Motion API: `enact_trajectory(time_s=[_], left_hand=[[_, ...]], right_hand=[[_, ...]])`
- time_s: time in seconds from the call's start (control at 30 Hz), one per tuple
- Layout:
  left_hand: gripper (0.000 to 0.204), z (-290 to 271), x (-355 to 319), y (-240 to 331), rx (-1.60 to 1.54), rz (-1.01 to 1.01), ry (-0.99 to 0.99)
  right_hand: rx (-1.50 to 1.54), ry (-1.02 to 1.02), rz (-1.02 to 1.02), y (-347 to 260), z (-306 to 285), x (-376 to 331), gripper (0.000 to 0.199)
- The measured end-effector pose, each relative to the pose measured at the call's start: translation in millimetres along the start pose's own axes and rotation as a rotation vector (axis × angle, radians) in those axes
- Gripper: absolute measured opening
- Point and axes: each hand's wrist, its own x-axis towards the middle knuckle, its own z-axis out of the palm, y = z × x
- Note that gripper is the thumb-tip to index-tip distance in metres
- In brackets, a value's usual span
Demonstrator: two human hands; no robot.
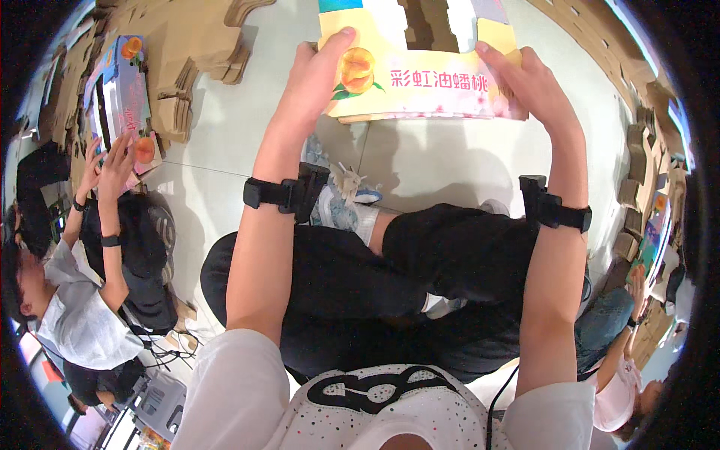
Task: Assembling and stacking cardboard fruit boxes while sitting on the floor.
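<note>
Out in front of me, at the top of the head view, I hold a printed cardboard box (431, 64), yellow and white with peach pictures and pink lettering. A cut-out in its top shows brown cardboard through it. My left hand (319, 71) grips the left end, thumb on the top edge. At the right end my right hand (536, 82) does the same, its thumb along the upper edge. Most of the fingers on both hands are hidden behind the panel. The box's far part runs out of the picture.
Flat brown cardboard (176, 49) lies stacked at the left, with more cardboard pieces (637, 180) along the right. A co-worker at the left holds a similar printed box (124, 105); another at the right handles a colourful box (656, 232). A grey case (161, 401) stands lower left, near cables.
</note>
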Motion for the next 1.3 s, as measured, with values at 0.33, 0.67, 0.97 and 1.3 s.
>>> enact_trajectory(time_s=[0.33,0.67,0.97,1.3], left_hand=[[0.051,-4.6,14.5,-11.2,-0.101,-0.015,-0.047],[0.050,11.5,-17.1,19.4,-0.362,-0.093,-0.179],[0.041,-34.1,-1.6,18.6,-0.156,-0.013,-0.084],[0.046,-33.5,-6.0,28.1,-0.157,-0.031,-0.014]], right_hand=[[0.087,0.123,-0.014,-0.1,10.3,-0.5,0.099],[0.884,-0.073,-0.026,-6.1,19.1,-1.9,0.084],[0.780,-0.103,-0.240,-16.8,43.2,-12.0,0.087],[0.784,-0.038,-0.173,-32.7,29.5,-17.7,0.072]])
